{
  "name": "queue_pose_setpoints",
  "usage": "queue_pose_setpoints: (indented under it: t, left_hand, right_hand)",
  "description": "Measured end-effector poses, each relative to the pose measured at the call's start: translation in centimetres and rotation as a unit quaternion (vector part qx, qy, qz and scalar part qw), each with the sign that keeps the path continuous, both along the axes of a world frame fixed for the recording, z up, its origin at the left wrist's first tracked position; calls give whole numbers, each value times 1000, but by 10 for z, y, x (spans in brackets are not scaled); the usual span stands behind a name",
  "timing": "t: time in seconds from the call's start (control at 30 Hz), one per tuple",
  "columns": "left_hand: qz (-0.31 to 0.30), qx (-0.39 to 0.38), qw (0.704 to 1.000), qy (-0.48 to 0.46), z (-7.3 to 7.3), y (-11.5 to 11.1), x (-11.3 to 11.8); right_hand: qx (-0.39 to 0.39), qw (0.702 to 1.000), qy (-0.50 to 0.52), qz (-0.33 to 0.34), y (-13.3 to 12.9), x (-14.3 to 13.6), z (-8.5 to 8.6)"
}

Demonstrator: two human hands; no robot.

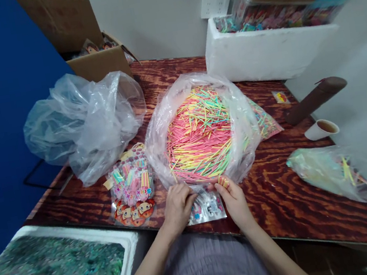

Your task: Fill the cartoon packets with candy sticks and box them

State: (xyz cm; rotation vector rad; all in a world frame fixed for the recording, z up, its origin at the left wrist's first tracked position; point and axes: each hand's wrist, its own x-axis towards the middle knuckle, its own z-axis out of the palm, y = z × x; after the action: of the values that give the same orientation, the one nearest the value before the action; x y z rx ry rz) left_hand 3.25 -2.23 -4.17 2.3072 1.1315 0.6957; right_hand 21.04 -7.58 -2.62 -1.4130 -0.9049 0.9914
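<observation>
A large clear plastic bag (155, 135), its mouth wide, is full of thin pink, yellow and green sticks (200, 137). At its near rim is my left hand (179, 204), fingers curled closed on the edge of a small printed pouch (206, 209). My right hand (234, 198) sits at the pouch's other side, closed around a few short yellow-and-pink sticks (224, 181). The pouch lies at the table's front edge between both hands, partly covered by them. To the left lie several printed pouches (131, 183) with sticks inside and cartoon faces on them.
On the wooden table (276, 192), a crumpled clear bag (93, 119) lies left, before a cardboard box (102, 64). A white foam box (260, 53) stands back right. Rightward are a brown bottle (317, 100), a paper cup (318, 131) and a plastic bag (331, 172). Another foam box (129, 246) is front left.
</observation>
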Motion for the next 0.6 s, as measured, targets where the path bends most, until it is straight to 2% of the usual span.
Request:
queue_pose_setpoints:
  t: [0.23,0.37,0.47,0.6]
  left_hand:
    - [-17,35,999,4,4,3,0]
    - [35,46,997,-60,6,3,1]
    - [60,53,994,-69,5,4,-1]
    - [23,49,996,-78,7,6,-5]
  right_hand:
    - [3,999,4,-33,-5,13,6]
    - [13,998,32,-46,-4,18,8]
    - [13,998,42,-38,-1,18,9]
    - [14,997,71,-36,6,16,15]
